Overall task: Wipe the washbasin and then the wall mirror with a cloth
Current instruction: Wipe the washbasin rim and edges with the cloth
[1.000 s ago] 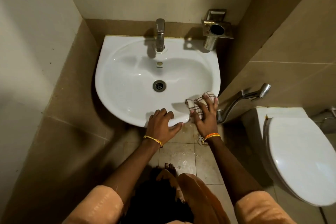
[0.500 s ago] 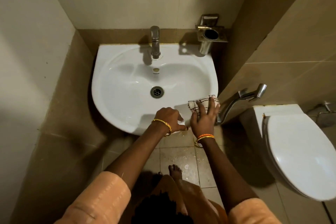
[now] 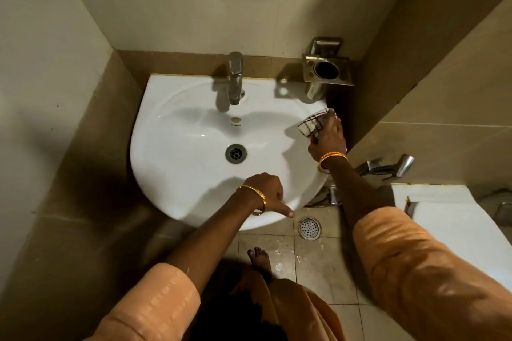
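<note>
A white washbasin (image 3: 177, 163) hangs on the back wall, with a steel tap (image 3: 235, 77) at its rear and a drain (image 3: 235, 153) in the middle. My right hand (image 3: 328, 137) presses a checked cloth (image 3: 311, 125) against the basin's right rim. My left hand (image 3: 267, 192) rests on the front rim, fingers curled over the edge and thumb pointing right, gripping it. No mirror is in view.
A steel tumbler holder (image 3: 327, 70) is fixed to the wall at the basin's back right. A health-faucet sprayer (image 3: 393, 167) hangs on the right wall above a white toilet (image 3: 448, 219). A floor drain (image 3: 309, 227) sits below the basin, near my bare foot (image 3: 259, 257).
My right hand has slid the cloth from the front-right rim back along the right rim toward the holder. My left hand stays on the front rim. The camera moved closer.
</note>
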A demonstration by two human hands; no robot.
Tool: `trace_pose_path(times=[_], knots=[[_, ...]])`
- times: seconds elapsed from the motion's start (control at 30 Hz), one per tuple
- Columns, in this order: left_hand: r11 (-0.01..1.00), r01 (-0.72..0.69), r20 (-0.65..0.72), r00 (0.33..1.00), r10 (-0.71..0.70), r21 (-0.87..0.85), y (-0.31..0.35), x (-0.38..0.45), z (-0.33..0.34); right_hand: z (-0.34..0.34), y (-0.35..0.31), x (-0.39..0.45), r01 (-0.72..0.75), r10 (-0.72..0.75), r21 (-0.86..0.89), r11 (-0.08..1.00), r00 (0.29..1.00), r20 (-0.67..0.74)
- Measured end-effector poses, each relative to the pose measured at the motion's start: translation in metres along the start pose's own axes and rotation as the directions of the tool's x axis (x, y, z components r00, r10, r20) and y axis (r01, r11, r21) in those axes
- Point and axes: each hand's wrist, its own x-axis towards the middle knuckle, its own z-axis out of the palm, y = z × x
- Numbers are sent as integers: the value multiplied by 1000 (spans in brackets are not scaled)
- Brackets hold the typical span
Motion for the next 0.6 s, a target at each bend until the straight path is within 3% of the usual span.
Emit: trace_pose_path(times=[0.17, 0.3, 0.47, 0.6], knots=[[985, -120, -159, 982, 100, -120, 29, 16, 13, 11, 13, -36, 52, -40, 64, 997, 983, -178], [957, -78, -151, 988, 37, -280, 25, 29, 10, 19, 12, -59, 65, -22, 116, 991, 942, -336], [936, -52, -119, 993, 11, -349, 20, 36, 8, 19, -10, -20, -21, -8, -94, 995, 952, -307], [904, -44, -136, 991, -15, -426, 16, 39, 14, 20, -43, 13, -55, 19, -121, 991, 960, -280]])
